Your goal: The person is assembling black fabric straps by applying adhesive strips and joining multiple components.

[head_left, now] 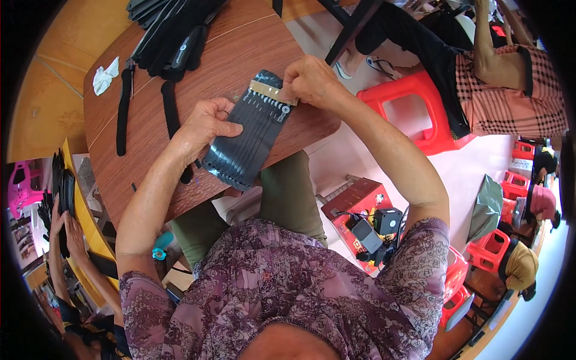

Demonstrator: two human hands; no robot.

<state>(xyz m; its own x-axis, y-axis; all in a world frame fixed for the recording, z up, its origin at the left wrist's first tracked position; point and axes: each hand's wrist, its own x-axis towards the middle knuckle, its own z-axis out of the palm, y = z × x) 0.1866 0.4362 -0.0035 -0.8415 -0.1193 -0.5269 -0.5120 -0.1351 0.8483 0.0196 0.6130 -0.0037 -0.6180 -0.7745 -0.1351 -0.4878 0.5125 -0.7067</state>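
Left hand (207, 126) grips dark packet (258, 135); right hand (309, 81) pinches tan strip (265, 90), apparently aligning it; next likely needs even pressure.

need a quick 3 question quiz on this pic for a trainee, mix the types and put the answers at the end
1. True or false: the left hand has its thumb on the dark flat piece.

2. Which of these lies on the wooden table?
a) a yellow banana
b) a crumpled white tissue
c) a glass mug

3. Fill in the missing word: the ____ hand is at one end of the tan strip.

Key:
1. True
2. b
3. right (right hand)
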